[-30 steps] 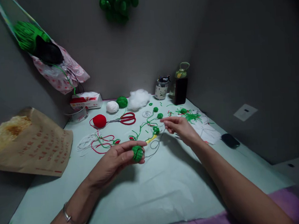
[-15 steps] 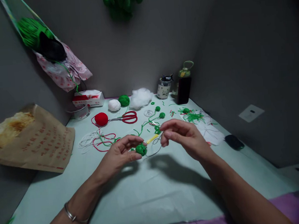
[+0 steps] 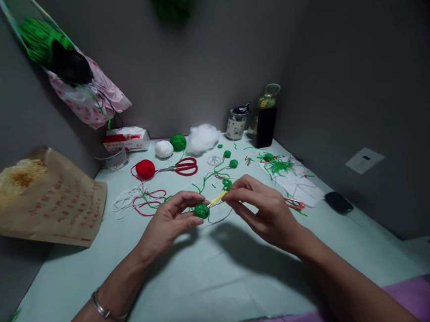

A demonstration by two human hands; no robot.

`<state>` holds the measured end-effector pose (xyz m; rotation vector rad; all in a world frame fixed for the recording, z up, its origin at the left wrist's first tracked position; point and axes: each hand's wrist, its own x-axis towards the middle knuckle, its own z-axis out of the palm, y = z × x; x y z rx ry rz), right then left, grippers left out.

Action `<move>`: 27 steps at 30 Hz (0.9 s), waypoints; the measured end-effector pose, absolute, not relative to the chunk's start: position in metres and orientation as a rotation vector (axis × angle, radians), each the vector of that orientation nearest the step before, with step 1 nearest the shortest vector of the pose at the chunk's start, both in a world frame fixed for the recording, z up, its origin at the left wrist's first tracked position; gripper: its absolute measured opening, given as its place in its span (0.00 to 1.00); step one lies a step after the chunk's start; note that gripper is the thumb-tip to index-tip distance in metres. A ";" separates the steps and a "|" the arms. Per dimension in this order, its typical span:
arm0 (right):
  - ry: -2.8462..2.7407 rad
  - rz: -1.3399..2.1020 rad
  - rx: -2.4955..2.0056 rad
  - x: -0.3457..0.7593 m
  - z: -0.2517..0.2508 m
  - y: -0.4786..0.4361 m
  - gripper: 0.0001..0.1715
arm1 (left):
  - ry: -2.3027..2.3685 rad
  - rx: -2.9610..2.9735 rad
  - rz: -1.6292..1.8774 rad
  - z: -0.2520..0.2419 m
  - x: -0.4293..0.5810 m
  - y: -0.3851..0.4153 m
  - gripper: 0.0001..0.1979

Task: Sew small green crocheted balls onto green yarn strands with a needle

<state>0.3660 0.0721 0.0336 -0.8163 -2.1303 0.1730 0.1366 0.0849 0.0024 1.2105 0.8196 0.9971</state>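
Green ball round — yellow tool slants, tip lower-left.

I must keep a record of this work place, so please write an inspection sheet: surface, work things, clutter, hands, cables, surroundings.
Surface: pale table, covering creased near the front.
Work things: green ball, held; yellow-handled tool between the hands; dark thread curving nearby.
Clutter: red yarn ball, red-handled scissors, white stuffing, green scraps.
Hands: left hand grips the green ball; right hand's fingertips overlap the tool in view, contact unclear.
Cables: nothing seen that is clearly a cable.
Surroundings: grey walls; wall plate at right; pink spotted bag hanging and paper bag with food, both at left.
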 end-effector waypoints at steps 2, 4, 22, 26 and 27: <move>-2.146 0.142 -0.814 0.366 0.033 0.072 0.09 | 0.825 1.213 1.001 0.002 0.137 0.085 0.16; -2.160 0.116 -0.818 0.365 0.033 0.072 0.09 | 0.830 1.214 1.002 0.002 0.137 0.085 0.16; -2.156 0.350 -0.809 0.356 0.028 0.071 0.09 | 0.871 1.195 1.046 -0.001 0.140 0.079 0.17; -2.128 0.487 -0.837 0.355 0.032 0.069 0.09 | 0.871 1.185 1.063 0.000 0.142 0.077 0.17; -2.130 0.518 -0.838 0.356 0.033 0.068 0.10 | 0.871 1.186 1.060 0.001 0.142 0.077 0.17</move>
